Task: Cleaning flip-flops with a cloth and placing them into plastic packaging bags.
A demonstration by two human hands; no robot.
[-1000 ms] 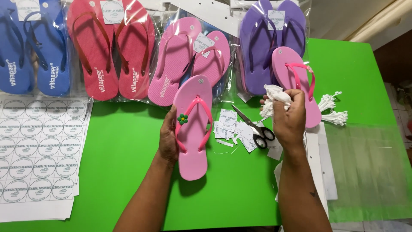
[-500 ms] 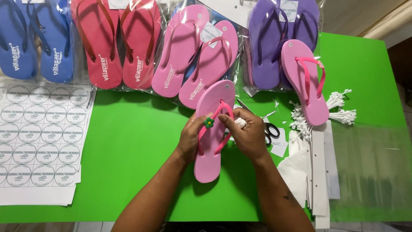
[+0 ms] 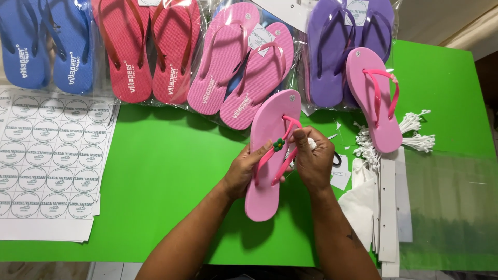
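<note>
At frame centre, my left hand (image 3: 243,168) gripped the pink flip-flop (image 3: 271,155) by its edge, steadying it, while my right hand (image 3: 313,158) pinched its strap (image 3: 290,148).

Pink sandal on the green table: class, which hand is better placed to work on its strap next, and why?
Probably the right hand: its fingertips sit at the strap. The left hand grips the pink sandal edge.

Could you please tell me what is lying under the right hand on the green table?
Scissors and white paper tags peek out beside the right hand; the hand and pink flip-flop cover the rest.
</note>
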